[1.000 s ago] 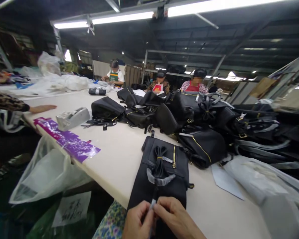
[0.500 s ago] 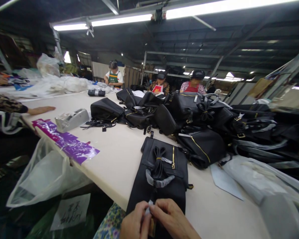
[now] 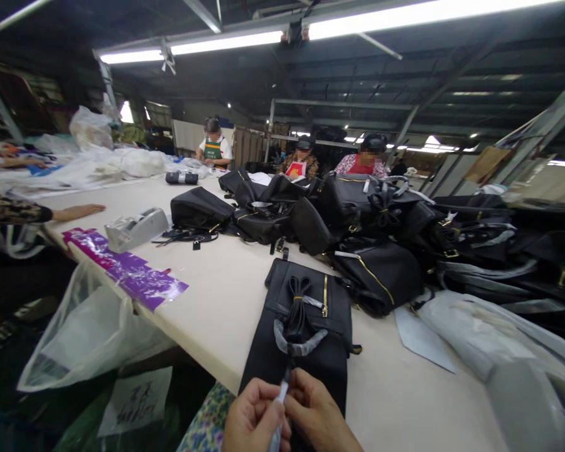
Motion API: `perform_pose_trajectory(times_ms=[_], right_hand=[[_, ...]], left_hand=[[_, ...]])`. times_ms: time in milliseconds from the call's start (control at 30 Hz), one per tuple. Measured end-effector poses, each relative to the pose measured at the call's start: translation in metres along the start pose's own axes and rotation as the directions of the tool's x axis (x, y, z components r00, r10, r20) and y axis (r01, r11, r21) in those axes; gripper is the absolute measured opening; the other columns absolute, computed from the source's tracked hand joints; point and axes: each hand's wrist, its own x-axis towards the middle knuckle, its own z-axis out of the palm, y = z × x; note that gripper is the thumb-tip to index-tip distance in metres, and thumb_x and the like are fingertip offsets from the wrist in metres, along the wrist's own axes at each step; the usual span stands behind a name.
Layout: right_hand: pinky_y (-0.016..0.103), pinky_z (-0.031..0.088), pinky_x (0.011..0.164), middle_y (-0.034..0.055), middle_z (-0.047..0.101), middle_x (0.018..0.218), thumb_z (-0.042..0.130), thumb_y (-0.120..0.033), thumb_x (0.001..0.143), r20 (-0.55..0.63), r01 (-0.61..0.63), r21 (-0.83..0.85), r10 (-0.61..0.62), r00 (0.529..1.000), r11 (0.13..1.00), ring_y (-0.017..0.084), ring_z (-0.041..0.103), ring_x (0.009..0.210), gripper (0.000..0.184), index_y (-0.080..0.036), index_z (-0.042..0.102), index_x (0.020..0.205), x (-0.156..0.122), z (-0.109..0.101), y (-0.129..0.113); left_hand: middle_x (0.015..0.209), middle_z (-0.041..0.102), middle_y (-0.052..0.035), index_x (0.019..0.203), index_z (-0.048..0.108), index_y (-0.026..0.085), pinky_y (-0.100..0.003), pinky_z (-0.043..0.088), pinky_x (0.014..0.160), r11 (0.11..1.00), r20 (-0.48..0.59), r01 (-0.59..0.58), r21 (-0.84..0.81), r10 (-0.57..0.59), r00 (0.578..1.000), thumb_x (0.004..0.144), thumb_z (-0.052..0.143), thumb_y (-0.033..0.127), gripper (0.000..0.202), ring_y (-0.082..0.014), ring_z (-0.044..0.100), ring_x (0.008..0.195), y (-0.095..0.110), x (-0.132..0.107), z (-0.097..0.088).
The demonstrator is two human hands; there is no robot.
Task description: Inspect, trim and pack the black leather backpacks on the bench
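A black backpack (image 3: pixel 306 370) lies on the table in front of me, with a bundled black strap (image 3: pixel 299 304), a plastic-wrapped handle (image 3: pixel 301 345) and a gold zipper (image 3: pixel 325 296) on its face. Over its near end, my left hand (image 3: pixel 254 414) pinches a narrow strip in white wrapping (image 3: pixel 280 398). My right hand (image 3: pixel 317 411) is close against it, with thumb and fingers closed on the same strip near its upper end. A dark end shows above the wrapping; what it joins is hidden by the fingers.
Black bags (image 3: pixel 282 213) are heaped across the table (image 3: pixel 211 314). A tape dispenser (image 3: pixel 139 229) and purple film (image 3: pixel 127 267) lie on the left, beside a co-worker's hand (image 3: pixel 80 211). A plastic bag (image 3: pixel 94 339) hangs off the edge. White wrapping (image 3: pixel 480 339) is at right.
The white-wrapped strip now shows longer between my fingers, reaching downward over my left hand. My right hand has shifted slightly up and left. The backpack stays in place.
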Motion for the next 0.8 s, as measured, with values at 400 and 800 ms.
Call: perform_pose_trajectory(times_ms=[400, 800], right_hand=[[0.017, 0.013, 0.034, -0.0074, 0.046, 0.045, 0.075, -0.056, 0.064, 0.180, -0.205, 0.314, 0.154, 0.972, 0.927, 0.005, 0.034, 0.036, 0.045, -0.016, 0.062, 0.078, -0.003, 0.004, 0.001], [0.017, 0.031, 0.038, -0.0072, 0.051, 0.047, 0.086, -0.059, 0.056, 0.199, -0.266, 0.498, 0.190, 0.961, 0.826, 0.005, 0.042, 0.037, 0.056, -0.015, 0.064, 0.083, -0.001, 0.016, 0.008]], left_hand=[[0.051, 0.063, 0.0031, 0.110, 0.052, 0.018, -0.022, 0.043, 0.049, 0.907, -0.101, -0.283, 0.313, 0.328, 0.939, 0.079, 0.068, 0.055, 0.051, -0.0139, 0.057, 0.045, -0.014, 0.003, -0.005], [0.048, 0.062, 0.0032, 0.078, 0.047, 0.021, -0.017, 0.040, 0.039, 0.991, -0.132, -0.102, -0.087, 0.090, 0.987, 0.059, 0.080, 0.065, 0.058, -0.0111, 0.056, 0.039, -0.006, -0.001, -0.001]])
